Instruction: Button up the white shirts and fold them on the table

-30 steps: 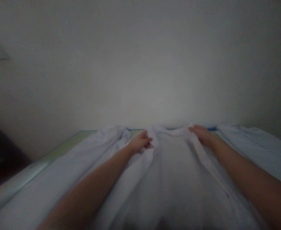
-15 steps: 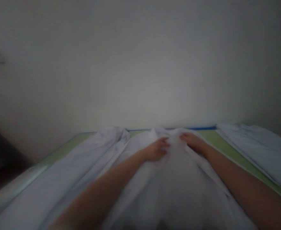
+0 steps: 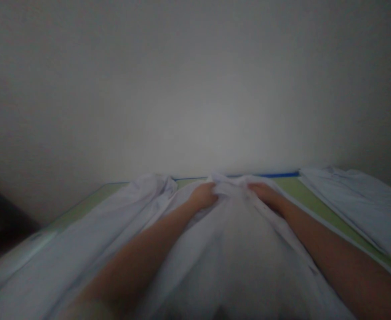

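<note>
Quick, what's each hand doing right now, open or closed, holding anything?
Left hand: closed, holding the middle white cloth.
Right hand: fingertips at that cloth's far end; too blurred to tell whether it grips.

left and right hands point(image 3: 204, 195) point(image 3: 267, 197) on 1 white middle cloth point(image 3: 248, 240) | left cloth point(image 3: 91, 235) | right cloth point(image 3: 362, 204) | green surface point(image 3: 304, 193) beneath

The white shirt point(image 3: 248, 240) lies spread lengthwise over a green surface point(image 3: 302, 190), its upper end near the blue far edge. The thin fabric bunches into folds at the top, fans out wider toward the viewer and slackens into soft creases; its lower end runs out of view.
</note>
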{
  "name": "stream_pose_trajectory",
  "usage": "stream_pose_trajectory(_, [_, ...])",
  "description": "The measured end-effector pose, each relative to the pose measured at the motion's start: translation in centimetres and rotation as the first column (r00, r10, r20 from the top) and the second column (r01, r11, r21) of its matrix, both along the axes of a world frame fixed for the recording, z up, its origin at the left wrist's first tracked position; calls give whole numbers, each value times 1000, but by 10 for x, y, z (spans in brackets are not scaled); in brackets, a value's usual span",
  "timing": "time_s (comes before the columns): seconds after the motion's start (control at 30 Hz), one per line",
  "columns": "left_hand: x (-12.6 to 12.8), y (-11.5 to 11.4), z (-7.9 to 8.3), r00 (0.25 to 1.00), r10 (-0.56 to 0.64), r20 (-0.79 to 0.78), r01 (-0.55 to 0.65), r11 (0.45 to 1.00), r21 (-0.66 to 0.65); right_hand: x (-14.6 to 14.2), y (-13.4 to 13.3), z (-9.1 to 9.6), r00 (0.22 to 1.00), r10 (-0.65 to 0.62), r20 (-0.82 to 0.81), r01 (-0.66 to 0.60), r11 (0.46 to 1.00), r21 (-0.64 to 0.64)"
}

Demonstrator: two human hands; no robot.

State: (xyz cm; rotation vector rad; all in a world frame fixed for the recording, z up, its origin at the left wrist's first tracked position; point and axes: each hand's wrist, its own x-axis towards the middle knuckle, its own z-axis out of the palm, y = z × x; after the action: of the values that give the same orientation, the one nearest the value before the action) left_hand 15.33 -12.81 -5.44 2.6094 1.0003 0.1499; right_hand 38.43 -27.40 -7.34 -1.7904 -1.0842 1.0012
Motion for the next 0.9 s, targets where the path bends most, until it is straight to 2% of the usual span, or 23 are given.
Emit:
stream_pose_trajectory(0.07, [10, 3, -1, 1000, -22, -6, 22, 1000, -2, 1, 1, 1, 999, -5, 50, 4, 1000, 25])
stream_pose_trajectory(0.17, [27, 5, -2, 1000, 9, 14, -9, 1000, 5, 4, 4, 2, 980, -47, 192, 33, 996, 79])
stream_pose_trajectory(0.33, [48, -1, -8, 997, 8, 81, -7, 1000, -12, 15, 12, -1, 903, -196, 383, 176, 981, 86])
stream_pose_trajectory(0.53, [40, -15, -18, 993, -2, 116, 5, 1000, -29, 36, 17, 4, 831, -295, 472, 303, 951, 61])
stream_pose_trajectory(0.67, [28, -2, -12, 998, 17, 53, -16, 999, -28, 58, 16, 18, 797, -292, 528, 313, 948, 52])
stream_pose_trajectory(0.73, [28, 13, -3, 998, 59, 39, -58, 998, -11, 69, 15, 26, 726, -251, 641, 296, 955, 38])
stream_pose_trajectory(0.83, [36, 39, 12, 989, 68, 129, -78, 994, 72, 79, 16, 39, 507, -212, 836, 238, 966, 101])
stream_pose_trajectory(0.9, [47, 56, 20, 981, 1, 194, -25, 992, 122, 78, 20, 44, 405, -119, 907, 55, 993, 106])
